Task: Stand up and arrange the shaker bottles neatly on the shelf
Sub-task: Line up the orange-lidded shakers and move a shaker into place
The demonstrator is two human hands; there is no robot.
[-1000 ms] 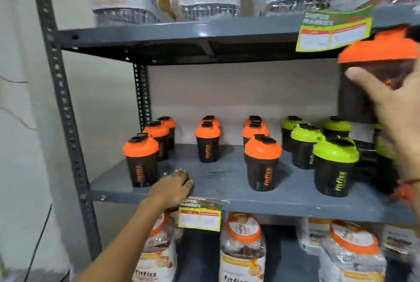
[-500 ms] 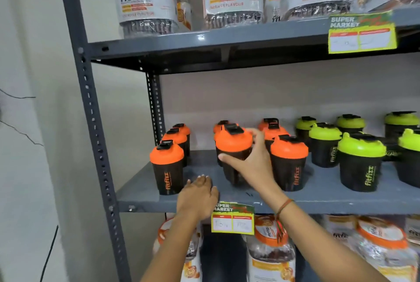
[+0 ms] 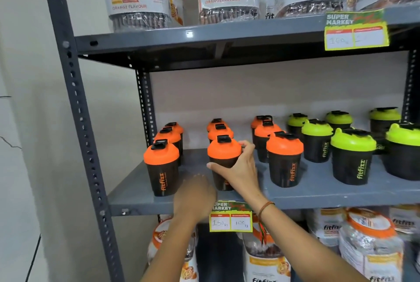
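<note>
The right hand [image 3: 238, 168] gripped an orange-lidded shaker bottle [image 3: 223, 161], which stood upright near the front edge of the shelf [image 3: 318, 193], between two other orange-lidded bottles. The left hand [image 3: 195, 193] was blurred at that front edge; whether it grasped anything could not be told.

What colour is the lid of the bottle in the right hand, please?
Orange lid, with a black cap, in the head view.
</note>
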